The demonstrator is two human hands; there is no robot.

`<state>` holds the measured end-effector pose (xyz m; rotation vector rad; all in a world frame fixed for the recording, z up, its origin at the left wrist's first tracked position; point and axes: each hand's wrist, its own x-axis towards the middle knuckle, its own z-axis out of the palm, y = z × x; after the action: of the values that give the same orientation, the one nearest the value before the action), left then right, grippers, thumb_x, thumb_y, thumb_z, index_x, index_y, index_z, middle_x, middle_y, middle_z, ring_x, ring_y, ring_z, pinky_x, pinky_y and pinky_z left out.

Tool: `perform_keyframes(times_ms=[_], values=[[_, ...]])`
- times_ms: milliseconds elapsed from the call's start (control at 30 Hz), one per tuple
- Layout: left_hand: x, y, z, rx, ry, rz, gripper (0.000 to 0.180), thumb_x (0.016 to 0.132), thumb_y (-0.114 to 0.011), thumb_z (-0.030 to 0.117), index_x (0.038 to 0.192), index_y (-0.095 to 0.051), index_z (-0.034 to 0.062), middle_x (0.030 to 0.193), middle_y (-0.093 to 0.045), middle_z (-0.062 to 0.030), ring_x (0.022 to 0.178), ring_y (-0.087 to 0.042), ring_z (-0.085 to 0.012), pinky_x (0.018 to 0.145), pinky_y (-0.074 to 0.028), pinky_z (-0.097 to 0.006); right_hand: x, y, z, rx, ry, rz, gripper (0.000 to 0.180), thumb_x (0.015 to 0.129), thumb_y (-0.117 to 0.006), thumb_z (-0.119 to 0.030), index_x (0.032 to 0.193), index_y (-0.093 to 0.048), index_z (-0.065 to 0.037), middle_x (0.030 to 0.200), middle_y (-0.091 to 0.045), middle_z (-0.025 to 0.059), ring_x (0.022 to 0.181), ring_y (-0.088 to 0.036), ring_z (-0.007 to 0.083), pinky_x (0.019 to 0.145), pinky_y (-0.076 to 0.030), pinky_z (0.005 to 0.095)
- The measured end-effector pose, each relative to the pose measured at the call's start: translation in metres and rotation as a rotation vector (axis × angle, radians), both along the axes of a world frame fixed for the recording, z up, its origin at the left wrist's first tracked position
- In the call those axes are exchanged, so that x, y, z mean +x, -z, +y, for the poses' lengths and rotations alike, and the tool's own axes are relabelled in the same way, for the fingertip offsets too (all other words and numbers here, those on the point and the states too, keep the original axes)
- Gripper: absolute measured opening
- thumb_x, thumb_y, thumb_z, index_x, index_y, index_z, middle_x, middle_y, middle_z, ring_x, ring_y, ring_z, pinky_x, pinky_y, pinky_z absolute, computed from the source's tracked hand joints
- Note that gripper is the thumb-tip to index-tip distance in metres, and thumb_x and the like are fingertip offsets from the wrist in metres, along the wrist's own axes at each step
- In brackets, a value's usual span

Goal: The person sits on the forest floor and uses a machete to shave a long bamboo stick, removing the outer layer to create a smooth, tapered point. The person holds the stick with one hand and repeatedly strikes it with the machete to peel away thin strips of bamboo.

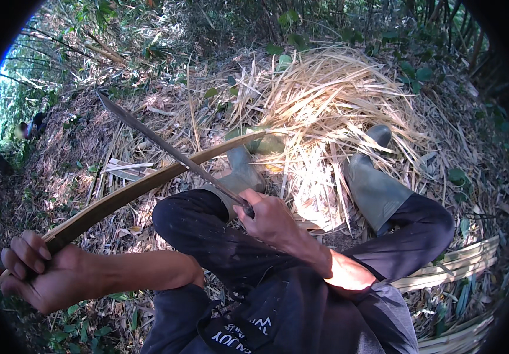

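At the lower left, my left hand (45, 271) is closed around the near end of a long split bamboo strip (127, 194). The strip slants up and away to the right, its far end over the green boots. My right hand (272, 218), in the middle, is wrapped around the handle of a machete (154, 138). Its long dark blade points to the far left and crosses over the strip. Whether the edge touches the strip I cannot tell. The handle is mostly hidden in my fist.
A large heap of pale bamboo shavings (340, 94) lies ahead, spilling between my rubber boots (375, 183). Several split strips (452, 265) lie at the right, beside my knee. Short cut pieces (127, 169) rest at the left on leaf litter. Bamboo and brush (325, 23) stand behind.
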<state>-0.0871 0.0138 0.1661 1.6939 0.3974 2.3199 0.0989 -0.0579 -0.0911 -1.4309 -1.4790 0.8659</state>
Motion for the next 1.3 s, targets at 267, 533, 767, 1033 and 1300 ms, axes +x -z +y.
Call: perform_keyframes(times_ms=[267,533,767,1033,1300], values=[[0.017,0.015,0.009,-0.017,-0.023,-0.016,0.018,0.095,-0.045,0.015,0.082,-0.038,0.0049,0.066,-0.03,0.0014,0.046,-0.025,-0.0068,0.042,-0.022,-0.023,0.003,-0.001,0.007,0.029,0.019,-0.07,0.022,0.084,-0.062,-0.017,0.095,-0.053,0.0,0.075,-0.062,0.0211,0.069,-0.062,0.0395,0.058,-0.049,0.0461],[-0.003,0.021,-0.001,-0.039,-0.042,-0.046,0.018,0.095,-0.045,0.014,0.081,-0.036,0.0068,0.063,-0.028,0.0012,0.047,-0.023,-0.0087,0.044,-0.023,-0.024,0.019,0.067,0.019,-0.273,0.078,-0.125,0.019,0.081,-0.06,-0.013,0.092,-0.053,0.0,0.063,-0.059,0.0215,0.063,-0.061,0.0395,0.057,-0.048,0.0471],[-0.004,0.023,0.004,-0.051,-0.21,-0.04,0.026,0.093,-0.045,0.012,0.072,-0.031,0.0098,0.062,-0.025,0.0016,0.049,-0.022,-0.0087,0.045,-0.023,-0.025,0.018,0.107,0.031,-0.351,0.14,-0.102,0.016,0.082,-0.057,-0.012,0.091,-0.053,0.0,0.066,-0.06,0.022,0.063,-0.061,0.0404,0.058,-0.048,0.0477],[0.009,0.023,0.006,-0.058,-0.294,-0.043,0.026,0.093,-0.044,0.011,0.07,-0.031,0.0101,0.063,-0.026,0.0011,0.05,-0.023,-0.009,0.046,-0.023,-0.025,0.008,0.101,0.036,-0.336,0.124,-0.082,0.02,0.082,-0.057,-0.012,0.092,-0.054,0.004,0.065,-0.061,0.0229,0.061,-0.063,0.0378,0.058,-0.048,0.0467],[0.008,0.027,0.008,-0.06,-0.358,-0.035,0.027,0.095,-0.042,0.016,0.072,-0.031,0.0098,0.063,-0.026,0.0008,0.051,-0.023,-0.0094,0.046,-0.023,-0.025,0.014,0.116,0.045,-0.389,0.116,-0.078,0.019,0.083,-0.054,-0.013,0.092,-0.051,0.003,0.065,-0.06,0.0226,0.066,-0.063,0.0378,0.063,-0.049,0.0462]])
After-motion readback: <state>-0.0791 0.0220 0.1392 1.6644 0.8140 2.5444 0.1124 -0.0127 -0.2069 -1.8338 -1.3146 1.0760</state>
